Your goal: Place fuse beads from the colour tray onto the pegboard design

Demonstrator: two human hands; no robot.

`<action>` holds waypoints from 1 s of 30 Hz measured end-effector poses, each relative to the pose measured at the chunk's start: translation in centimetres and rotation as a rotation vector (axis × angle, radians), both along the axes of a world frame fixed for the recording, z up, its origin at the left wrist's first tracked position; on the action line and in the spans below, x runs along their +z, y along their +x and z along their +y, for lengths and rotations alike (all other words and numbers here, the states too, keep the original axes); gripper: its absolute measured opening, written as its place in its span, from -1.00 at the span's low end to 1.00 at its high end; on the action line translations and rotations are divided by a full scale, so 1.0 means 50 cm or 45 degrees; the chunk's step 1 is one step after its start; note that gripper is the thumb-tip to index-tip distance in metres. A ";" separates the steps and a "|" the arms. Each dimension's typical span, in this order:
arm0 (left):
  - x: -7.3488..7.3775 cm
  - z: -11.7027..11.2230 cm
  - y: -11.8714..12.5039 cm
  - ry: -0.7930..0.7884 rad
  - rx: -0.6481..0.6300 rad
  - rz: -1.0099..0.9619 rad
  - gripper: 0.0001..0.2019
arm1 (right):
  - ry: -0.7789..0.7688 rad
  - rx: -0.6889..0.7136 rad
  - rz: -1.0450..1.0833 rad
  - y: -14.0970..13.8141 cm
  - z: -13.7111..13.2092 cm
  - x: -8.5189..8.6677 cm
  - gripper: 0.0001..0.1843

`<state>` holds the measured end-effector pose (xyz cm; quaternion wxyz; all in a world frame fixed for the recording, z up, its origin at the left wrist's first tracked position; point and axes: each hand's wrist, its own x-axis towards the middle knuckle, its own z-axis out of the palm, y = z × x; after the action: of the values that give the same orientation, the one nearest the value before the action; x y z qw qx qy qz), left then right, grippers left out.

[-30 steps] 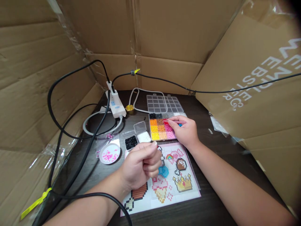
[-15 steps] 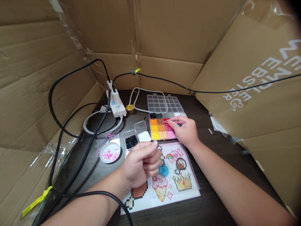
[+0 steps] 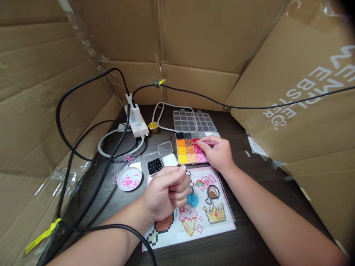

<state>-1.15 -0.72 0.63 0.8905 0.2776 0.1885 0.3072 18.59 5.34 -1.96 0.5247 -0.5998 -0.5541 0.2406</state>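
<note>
My right hand (image 3: 219, 154) rests on a compartment box of coloured beads (image 3: 190, 149) and pinches a thin pink tweezers-like tool (image 3: 205, 142) whose tip lies over the red and pink beads. My left hand (image 3: 166, 194) is curled into a loose fist above the pattern sheet (image 3: 199, 207), which shows a rainbow, a crown, an ice cream and other pixel pictures. What the fist holds, if anything, is hidden. A small blue bead piece (image 3: 192, 200) lies on the sheet just right of the fist.
A white dish of pink beads (image 3: 129, 180) sits left of two small boxes with black beads (image 3: 154, 166) and white beads (image 3: 169, 160). The box's clear lid (image 3: 194, 121), a white power adapter (image 3: 137, 119), black cables (image 3: 91, 195) and cardboard walls (image 3: 291, 92) surround the dark table (image 3: 249, 236).
Nothing has visibly moved apart from a slight shift of the camera; both hands stay where they were.
</note>
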 end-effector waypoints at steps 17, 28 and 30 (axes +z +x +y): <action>-0.002 -0.001 0.000 -0.010 -0.002 -0.013 -0.48 | -0.008 -0.004 -0.003 0.001 0.000 0.002 -0.89; 0.001 -0.001 0.001 -0.006 0.008 0.006 -0.47 | 0.043 -0.014 -0.008 0.001 -0.003 0.004 -0.91; 0.001 -0.001 0.002 -0.006 0.008 0.009 -0.47 | 0.059 -0.031 0.007 0.001 -0.004 0.008 -0.93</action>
<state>-1.06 -0.79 0.68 0.8895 0.2761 0.1932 0.3086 18.64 5.14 -1.54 0.5429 -0.5936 -0.5508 0.2228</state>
